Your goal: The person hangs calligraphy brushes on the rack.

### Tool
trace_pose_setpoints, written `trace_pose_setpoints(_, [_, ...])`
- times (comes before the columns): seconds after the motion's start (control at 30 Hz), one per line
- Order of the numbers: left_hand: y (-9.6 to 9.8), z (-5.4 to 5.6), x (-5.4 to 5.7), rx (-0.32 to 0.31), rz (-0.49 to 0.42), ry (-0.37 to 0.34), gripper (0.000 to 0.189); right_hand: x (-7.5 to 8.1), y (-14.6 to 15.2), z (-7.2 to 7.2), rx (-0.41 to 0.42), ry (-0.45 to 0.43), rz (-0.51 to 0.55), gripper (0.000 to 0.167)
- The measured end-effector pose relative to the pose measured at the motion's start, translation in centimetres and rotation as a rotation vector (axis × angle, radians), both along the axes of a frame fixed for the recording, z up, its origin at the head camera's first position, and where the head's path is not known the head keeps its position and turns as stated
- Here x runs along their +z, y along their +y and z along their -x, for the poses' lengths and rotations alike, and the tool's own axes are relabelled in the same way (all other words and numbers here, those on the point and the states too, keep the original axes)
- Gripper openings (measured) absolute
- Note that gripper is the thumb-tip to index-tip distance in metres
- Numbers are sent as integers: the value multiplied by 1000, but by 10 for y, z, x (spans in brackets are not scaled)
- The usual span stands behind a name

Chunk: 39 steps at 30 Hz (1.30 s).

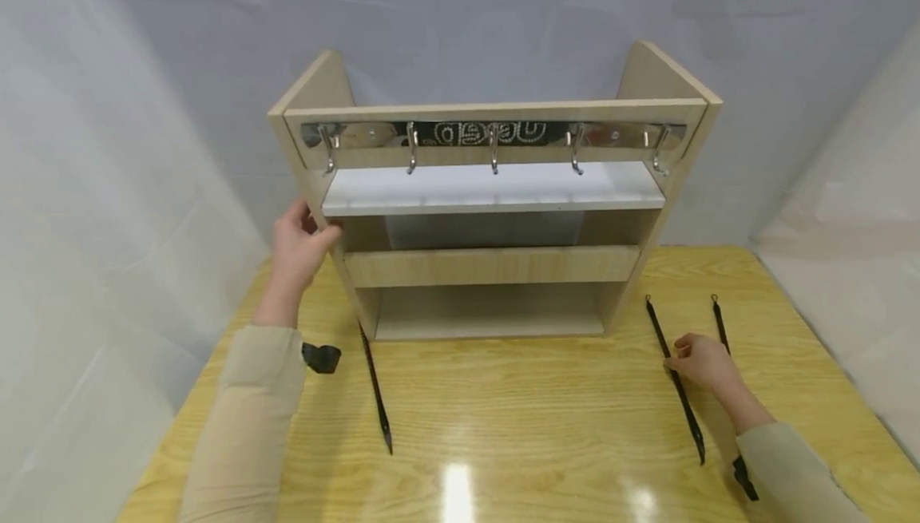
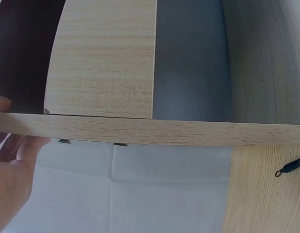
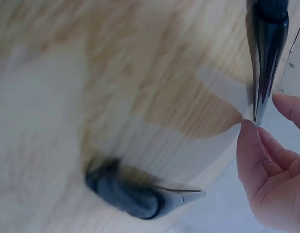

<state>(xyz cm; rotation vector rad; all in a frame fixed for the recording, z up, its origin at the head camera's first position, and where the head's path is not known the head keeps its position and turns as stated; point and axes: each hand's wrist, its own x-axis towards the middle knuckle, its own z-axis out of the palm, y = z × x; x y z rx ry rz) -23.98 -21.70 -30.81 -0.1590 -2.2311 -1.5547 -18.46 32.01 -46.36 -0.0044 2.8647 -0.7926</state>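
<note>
At the left side panel of a small wooden shelf (image 1: 489, 267), my left hand (image 1: 298, 251) grips the board edge. Its thumb lies on the inner side, the other fingers outside, as the left wrist view also shows. On the table's right side, my right hand (image 1: 704, 363) pinches a black calligraphy brush (image 1: 688, 411) between thumb and fingertips. That brush lies along the tabletop, its hanging loop toward the back. A second black brush (image 1: 720, 325) lies beside it, partly hidden under the hand and forearm.
Several metal hooks on a shiny strip (image 1: 467, 134) line the shelf's upper front. A white board (image 1: 496, 188) sits beneath. Another brush (image 1: 374, 383) lies by the shelf's lower left corner. The yellow wood-grain table (image 1: 503, 427) is bounded by pale sheeting (image 1: 108, 188).
</note>
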Motion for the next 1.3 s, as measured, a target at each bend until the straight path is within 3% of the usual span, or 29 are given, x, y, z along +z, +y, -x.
trace_pose_setpoints(0.2, [-1,5,-6,-8,-15,13,48,-5,-1,1,-3,-1,-3,45])
trace_pose_setpoints(0.87, [1,8,-7,3,-63,-29,51,-3,-6,3,8,9,-40,37])
trace_pose_setpoints(1.3, [0,6,-6,-2,-83,-19,53,-2,-8,5,10,-6,-22,35])
